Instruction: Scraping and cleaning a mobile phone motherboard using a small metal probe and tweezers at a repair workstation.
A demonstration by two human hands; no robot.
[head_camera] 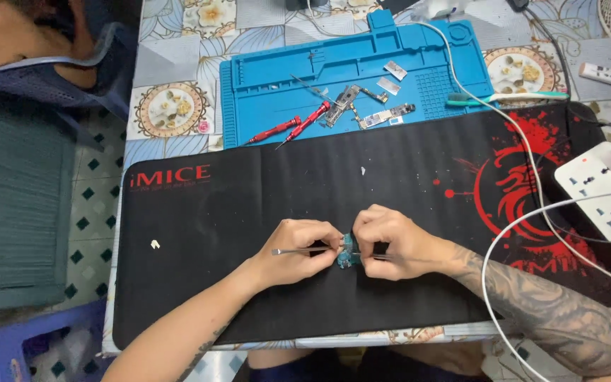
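Between both hands' fingers (334, 244), a small teal circuit board (346, 253) shows only partly.

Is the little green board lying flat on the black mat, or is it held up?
Held up. Both hands, left hand and right hand, pinch the little green board between their fingertips over the black mat. Touching underneath: cannot tell.

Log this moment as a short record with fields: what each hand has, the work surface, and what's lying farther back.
left hand: grip on metal tweezers, tip at the small part
right hand: pinching a small teal circuit board
surface: black desk mat with red print
behind: blue repair mat holding two red screwdrivers and bare circuit boards
right side: white power strip, white cable
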